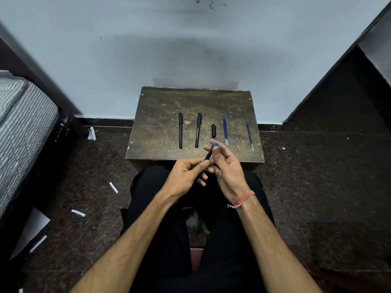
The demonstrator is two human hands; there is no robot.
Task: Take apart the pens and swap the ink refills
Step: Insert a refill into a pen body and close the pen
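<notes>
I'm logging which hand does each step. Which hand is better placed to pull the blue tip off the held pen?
Right. The right hand already has its fingers at the blue tip, while the left hand grips the pen barrel lower down, steadying it.
</notes>
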